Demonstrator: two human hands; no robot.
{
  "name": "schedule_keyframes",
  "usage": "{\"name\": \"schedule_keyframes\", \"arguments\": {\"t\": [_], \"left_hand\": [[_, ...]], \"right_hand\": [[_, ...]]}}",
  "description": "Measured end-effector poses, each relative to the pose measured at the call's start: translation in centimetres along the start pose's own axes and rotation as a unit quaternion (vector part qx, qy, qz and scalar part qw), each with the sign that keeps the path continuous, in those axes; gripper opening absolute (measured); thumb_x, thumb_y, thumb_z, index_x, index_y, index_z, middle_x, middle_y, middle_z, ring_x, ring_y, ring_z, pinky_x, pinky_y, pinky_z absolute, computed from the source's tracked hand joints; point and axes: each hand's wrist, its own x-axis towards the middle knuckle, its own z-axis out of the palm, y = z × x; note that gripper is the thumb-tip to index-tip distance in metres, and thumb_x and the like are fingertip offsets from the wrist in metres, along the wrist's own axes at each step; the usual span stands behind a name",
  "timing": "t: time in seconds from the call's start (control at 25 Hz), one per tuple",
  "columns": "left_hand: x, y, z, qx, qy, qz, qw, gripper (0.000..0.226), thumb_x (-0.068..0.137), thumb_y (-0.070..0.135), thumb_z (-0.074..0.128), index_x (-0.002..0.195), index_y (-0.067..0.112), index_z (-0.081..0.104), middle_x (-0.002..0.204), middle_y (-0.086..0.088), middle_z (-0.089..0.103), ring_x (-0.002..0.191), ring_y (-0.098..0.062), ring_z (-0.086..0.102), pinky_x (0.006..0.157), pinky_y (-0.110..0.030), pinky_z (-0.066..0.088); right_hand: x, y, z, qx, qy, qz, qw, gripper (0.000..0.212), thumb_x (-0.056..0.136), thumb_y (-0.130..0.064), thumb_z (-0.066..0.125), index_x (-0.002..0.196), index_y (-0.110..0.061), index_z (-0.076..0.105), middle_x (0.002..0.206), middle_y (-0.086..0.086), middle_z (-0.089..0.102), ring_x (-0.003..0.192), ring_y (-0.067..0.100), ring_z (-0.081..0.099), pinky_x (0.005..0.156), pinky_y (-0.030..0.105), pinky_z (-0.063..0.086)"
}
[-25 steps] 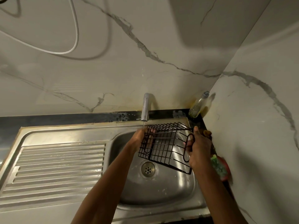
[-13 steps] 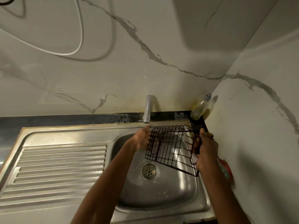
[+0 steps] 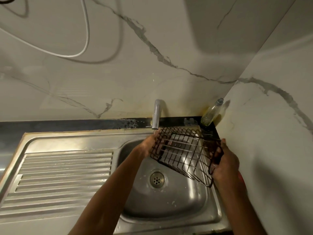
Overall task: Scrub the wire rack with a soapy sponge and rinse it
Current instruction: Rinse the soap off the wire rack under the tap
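Observation:
A black wire rack (image 3: 184,155), basket-shaped, is held tilted above the steel sink basin (image 3: 171,202), just right of the tap spout (image 3: 156,116). My left hand (image 3: 149,146) grips its left side, fingers curled through the wires. My right hand (image 3: 225,165) holds its right end from outside. A thin stream runs from the tap onto the rack's left edge. The sponge is mostly hidden behind my right wrist; only a red sliver (image 3: 241,178) shows on the sink's right rim.
A ribbed steel draining board (image 3: 64,180) lies left of the basin. The drain (image 3: 157,178) sits under the rack. A soap bottle (image 3: 211,114) leans in the back right corner. Marble walls close in behind and on the right; a white cable (image 3: 84,41) hangs on the back wall.
The rack has tipped further and shifted slightly right, its right end now lower in my right hand. The sponge's green side, visible a second ago, is now hidden.

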Motion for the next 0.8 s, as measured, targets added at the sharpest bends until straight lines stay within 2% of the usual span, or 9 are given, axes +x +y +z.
{"name": "schedule_keyframes", "arguments": {"t": [0.08,0.16,0.24,0.36,0.48,0.56,0.64,0.72,0.8], "left_hand": [[-0.9,-0.3,0.1,-0.085,-0.024,-0.002,0.996,0.064,0.103,0.064,0.038,0.131,0.014,0.067,0.131,-0.017,0.069,0.115,-0.035,0.069,0.106,-0.057,0.047],[-1.0,-0.9,0.3,-0.17,-0.02,-0.025,0.985,0.062,0.106,0.054,0.037,0.136,0.007,0.064,0.126,-0.02,0.07,0.101,-0.036,0.073,0.092,-0.05,0.056],[-1.4,-1.0,0.3,-0.218,0.006,-0.033,0.975,0.057,0.106,0.048,0.042,0.134,0.003,0.063,0.114,-0.019,0.072,0.09,-0.031,0.073,0.077,-0.04,0.059],[-2.2,-1.6,-1.5,-0.207,0.036,-0.041,0.977,0.048,0.1,0.048,0.053,0.114,0.006,0.071,0.1,-0.017,0.072,0.076,-0.022,0.068,0.064,-0.028,0.059],[-3.6,-2.9,-4.1,-0.17,0.038,-0.048,0.983,0.055,0.1,0.051,0.054,0.109,0.0,0.072,0.092,-0.018,0.075,0.06,-0.016,0.067,0.047,-0.022,0.055],[-4.9,-4.2,-5.9,-0.161,0.101,-0.047,0.981,0.049,0.096,0.053,0.057,0.099,0.006,0.07,0.083,-0.011,0.074,0.051,-0.013,0.063,0.042,-0.023,0.051],[-6.7,-5.1,-7.3,-0.154,0.155,-0.027,0.976,0.046,0.097,0.058,0.055,0.091,0.013,0.068,0.081,-0.008,0.068,0.056,-0.013,0.057,0.045,-0.025,0.047],[-8.5,-5.7,-8.9,-0.184,0.2,-0.011,0.962,0.048,0.101,0.054,0.051,0.079,0.014,0.066,0.067,-0.004,0.064,0.052,-0.013,0.057,0.044,-0.024,0.047],[-10.2,-6.0,-10.7,-0.253,0.215,0.0,0.943,0.051,0.101,0.053,0.051,0.066,0.016,0.057,0.049,0.002,0.053,0.035,-0.01,0.048,0.033,-0.021,0.041]], "right_hand": [[1.6,0.2,-0.7,0.022,-0.011,0.003,1.0,0.026,0.088,-0.04,0.072,0.075,-0.021,0.062,0.062,-0.007,0.06,0.049,0.008,0.058,0.04,0.018,0.044],[2.7,0.8,-0.9,0.034,-0.061,0.02,0.997,0.03,0.093,-0.039,0.065,0.072,-0.022,0.054,0.063,-0.004,0.053,0.04,0.007,0.051,0.03,0.015,0.031],[4.2,2.0,-1.0,0.041,-0.119,0.047,0.991,0.032,0.095,-0.042,0.061,0.073,-0.02,0.051,0.061,-0.002,0.05,0.036,0.008,0.046,0.028,0.014,0.027],[5.9,4.0,-1.5,0.008,-0.181,0.121,0.976,0.042,0.094,-0.049,0.056,0.065,-0.02,0.05,0.048,-0.005,0.049,0.03,0.009,0.042,0.03,0.012,0.028],[5.8,6.2,-0.7,-0.044,-0.224,0.174,0.958,0.044,0.092,-0.045,0.057,0.056,-0.023,0.046,0.042,-0.006,0.043,0.027,0.008,0.037,0.027,0.013,0.026],[6.0,8.0,0.8,-0.104,-0.221,0.173,0.954,0.042,0.095,-0.043,0.059,0.059,-0.024,0.048,0.044,-0.007,0.04,0.029,0.007,0.033,0.028,0.015,0.025],[6.1,9.4,3.1,-0.172,-0.247,0.165,0.939,0.04,0.096,-0.05,0.057,0.065,-0.024,0.052,0.047,-0.008,0.04,0.031,0.006,0.033,0.03,0.017,0.026],[5.7,10.5,6.2,-0.233,-0.27,0.16,0.92,0.039,0.097,-0.049,0.055,0.07,-0.02,0.06,0.049,-0.007,0.048,0.034,0.007,0.039,0.032,0.019,0.031],[5.2,11.3,9.6,-0.28,-0.293,0.162,0.9,0.039,0.099,-0.043,0.053,0.081,-0.013,0.067,0.054,-0.003,0.061,0.041,0.01,0.052,0.041,0.021,0.041]]}}
